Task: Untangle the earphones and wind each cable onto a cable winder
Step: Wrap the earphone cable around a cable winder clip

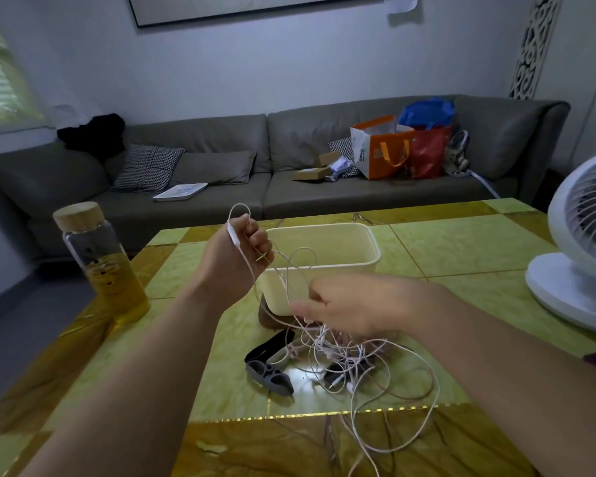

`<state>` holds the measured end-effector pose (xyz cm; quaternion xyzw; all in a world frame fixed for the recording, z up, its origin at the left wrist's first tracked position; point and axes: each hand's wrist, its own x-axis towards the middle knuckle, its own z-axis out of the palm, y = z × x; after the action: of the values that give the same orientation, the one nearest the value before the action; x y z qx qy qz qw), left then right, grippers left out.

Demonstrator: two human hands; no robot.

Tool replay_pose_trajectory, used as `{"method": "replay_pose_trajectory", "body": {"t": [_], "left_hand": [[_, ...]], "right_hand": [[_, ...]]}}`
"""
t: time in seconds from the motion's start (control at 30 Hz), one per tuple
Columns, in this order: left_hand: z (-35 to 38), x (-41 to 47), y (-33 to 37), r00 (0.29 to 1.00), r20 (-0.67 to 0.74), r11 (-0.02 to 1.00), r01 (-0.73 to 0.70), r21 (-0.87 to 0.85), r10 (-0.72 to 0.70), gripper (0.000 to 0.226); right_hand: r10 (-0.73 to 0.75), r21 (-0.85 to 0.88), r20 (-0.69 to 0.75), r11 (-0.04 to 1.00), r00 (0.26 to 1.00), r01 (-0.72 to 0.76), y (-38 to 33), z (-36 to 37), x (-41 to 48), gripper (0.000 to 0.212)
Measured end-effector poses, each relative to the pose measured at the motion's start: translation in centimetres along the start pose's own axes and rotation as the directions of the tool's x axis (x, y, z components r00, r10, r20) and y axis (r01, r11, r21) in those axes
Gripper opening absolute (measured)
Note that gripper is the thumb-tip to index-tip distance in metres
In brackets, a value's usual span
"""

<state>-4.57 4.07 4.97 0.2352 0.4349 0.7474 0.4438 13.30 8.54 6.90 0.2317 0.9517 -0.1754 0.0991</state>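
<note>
tangled white-pink earphone cables on green surface before cream plastic tub | grey rubber cable winder front-left of tub | right grip over tangle, blurred, closure unclear | left grip clenched on 1 cable, left of tub

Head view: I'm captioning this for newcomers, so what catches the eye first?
The tangle of earphone cables in the middle of the table, with the right hand over it. Then the left hand, raised, gripping one cable, in front of a cream tub; a bottle stands left, a fan right.
</note>
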Motion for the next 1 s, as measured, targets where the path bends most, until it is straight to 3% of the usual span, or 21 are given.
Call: {"method": "replay_pose_trajectory", "body": {"t": [0.07, 0.13, 0.17, 0.27, 0.33, 0.4, 0.53, 0.7, 0.77, 0.8, 0.9, 0.93, 1.0], "left_hand": [[-0.4, -0.1, 0.0, 0.999, 0.036, 1.000, 0.007, 0.004, -0.007, 0.036], [-0.7, -0.3, 0.0, 0.997, 0.075, 1.000, 0.008, 0.004, -0.008, 0.033], [-0.5, -0.4, 0.1, 0.995, 0.100, 1.000, 0.008, -0.003, -0.008, 0.029], [0.0, -0.6, 0.3, 0.986, 0.169, 1.000, -0.004, -0.017, 0.007, 0.025], [0.5, -0.7, 0.5, 0.979, 0.202, 1.000, -0.021, 0.017, 0.017, 0.028], [0.9, -0.9, 0.8, 0.977, 0.204, 0.993, -0.080, 0.088, 0.060, 0.032], [1.2, -0.8, 2.0, 0.973, 0.101, 0.965, -0.220, 0.140, 0.207, 0.042], [2.4, -0.2, 2.5, 0.965, -0.017, 0.958, -0.256, 0.127, 0.260, 0.039], [2.8, -0.3, 2.9, 0.956, -0.018, 0.956, -0.292, 0.020, 0.292, 0.036], [2.8, -0.3, 3.4, 0.952, -0.020, 0.951, -0.307, -0.036, 0.307, 0.037], [2.3, -0.1, 4.7, 0.928, -0.044, 0.920, -0.372, -0.127, 0.369, 0.035], [2.1, 0.0, 5.0, 0.921, -0.054, 0.911, -0.389, -0.137, 0.385, 0.035], [1.7, 0.2, 5.3, 0.913, -0.080, 0.900, -0.408, -0.150, 0.401, 0.036]], "right_hand": [[-0.013, 0.167, -0.195, 0.985, 0.981, 0.046, 0.5, -0.3, 0.6, 0.032], [0.022, 0.287, -0.466, 0.949, 0.885, 0.128, 1.4, -0.6, 1.9, 0.027], [0.059, 0.334, -0.531, 0.931, 0.845, 0.145, 1.8, -0.6, 2.5, 0.035], [0.093, 0.449, -0.474, 0.881, 0.876, 0.149, 2.1, 0.4, 4.5, 0.060], [0.060, 0.515, -0.473, 0.828, 0.879, 0.220, 1.9, 1.3, 5.5, 0.040], [0.073, 0.544, -0.559, 0.784, 0.826, 0.298, 2.0, 1.5, 5.7, 0.017], [0.185, 0.664, -0.568, 0.678, 0.802, 0.314, 3.8, 0.1, 4.7, 0.015], [0.330, 0.744, -0.552, 0.609, 0.765, 0.274, 5.9, -1.0, 4.0, 0.018], [0.420, 0.823, -0.522, 0.478, 0.742, 0.308, 6.9, -1.2, 4.1, 0.017], [0.483, 0.873, -0.477, 0.353, 0.734, 0.335, 7.5, -1.2, 4.1, 0.018], [0.634, 0.876, -0.255, -0.168, 0.730, 0.451, 9.6, -1.2, 3.9, 0.021], [0.674, 0.830, -0.184, -0.283, 0.715, 0.480, 10.5, -1.1, 3.9, 0.022], [0.744, 0.778, -0.085, -0.366, 0.663, 0.510, 12.1, -0.9, 3.8, 0.024]]}}
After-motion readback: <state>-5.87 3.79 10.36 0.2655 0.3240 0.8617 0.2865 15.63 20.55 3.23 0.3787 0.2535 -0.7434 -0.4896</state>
